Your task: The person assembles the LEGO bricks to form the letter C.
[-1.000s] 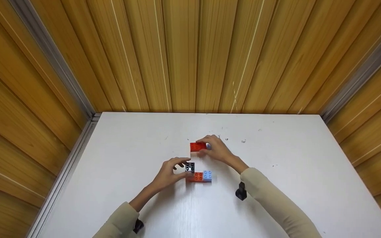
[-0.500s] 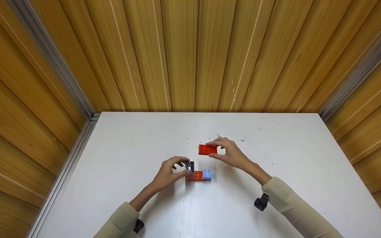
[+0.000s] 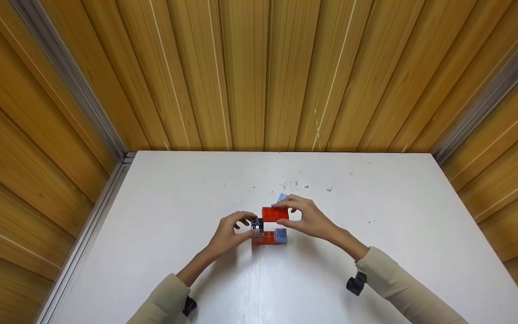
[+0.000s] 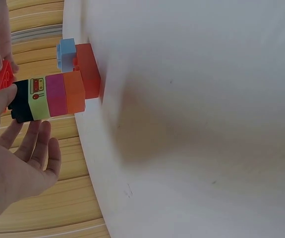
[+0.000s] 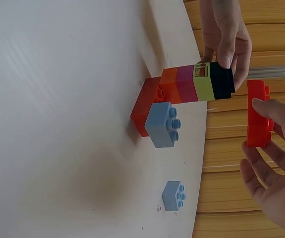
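Observation:
A tower of toy building bricks stands on one end of a long red base brick (image 5: 144,106). From bottom to top it has an orange brick (image 4: 74,92), a magenta brick (image 4: 56,95), a lime brick with a printed picture (image 4: 39,99) and a black brick (image 3: 257,224). My left hand (image 3: 232,234) pinches the black top between thumb and fingers. A light blue brick (image 5: 159,126) sits on the base's other end. My right hand (image 3: 308,219) grips a long red brick (image 3: 274,214) by its right end, raised near the tower's top, studs facing up.
Another light blue brick (image 5: 172,196) stands on the white table (image 3: 187,180) farther back, partly behind the right hand in the head view. Wood-patterned walls (image 3: 250,76) enclose the table's back and sides.
My right hand lifted the red brick from farther back, moved it right, then brought it nearer and left, toward the tower. The rear light blue brick came into view. My left hand stayed put.

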### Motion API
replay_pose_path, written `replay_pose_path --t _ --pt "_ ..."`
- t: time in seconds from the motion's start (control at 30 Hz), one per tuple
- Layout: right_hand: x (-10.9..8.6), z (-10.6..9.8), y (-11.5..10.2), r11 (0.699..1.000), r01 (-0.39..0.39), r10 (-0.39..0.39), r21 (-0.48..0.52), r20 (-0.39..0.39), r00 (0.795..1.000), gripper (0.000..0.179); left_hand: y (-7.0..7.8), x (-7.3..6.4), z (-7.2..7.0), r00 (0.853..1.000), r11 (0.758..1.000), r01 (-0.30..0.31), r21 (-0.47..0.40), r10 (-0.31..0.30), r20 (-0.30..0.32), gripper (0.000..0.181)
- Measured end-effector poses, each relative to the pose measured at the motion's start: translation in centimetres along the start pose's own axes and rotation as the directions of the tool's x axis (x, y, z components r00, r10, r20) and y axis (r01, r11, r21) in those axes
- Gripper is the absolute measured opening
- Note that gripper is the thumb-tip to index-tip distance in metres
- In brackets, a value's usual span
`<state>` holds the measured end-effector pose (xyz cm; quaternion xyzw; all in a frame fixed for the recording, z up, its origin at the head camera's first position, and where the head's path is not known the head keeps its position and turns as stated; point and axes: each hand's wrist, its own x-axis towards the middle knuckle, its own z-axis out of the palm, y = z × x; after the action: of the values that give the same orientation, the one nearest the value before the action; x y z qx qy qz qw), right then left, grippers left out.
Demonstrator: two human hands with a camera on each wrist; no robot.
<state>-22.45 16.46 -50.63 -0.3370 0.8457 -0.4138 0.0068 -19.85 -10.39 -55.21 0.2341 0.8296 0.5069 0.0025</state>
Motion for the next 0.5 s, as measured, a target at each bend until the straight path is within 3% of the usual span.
replay_pose_path --t 0.5 --pt "-0.6 1.4 -0.1 0.999 0.036 -0.036 0.006 0.023 0.999 0.039 -0.3 -0.1 0.1 1.0 1.0 -0.003 -0.005 0.003 -0.023 0.037"
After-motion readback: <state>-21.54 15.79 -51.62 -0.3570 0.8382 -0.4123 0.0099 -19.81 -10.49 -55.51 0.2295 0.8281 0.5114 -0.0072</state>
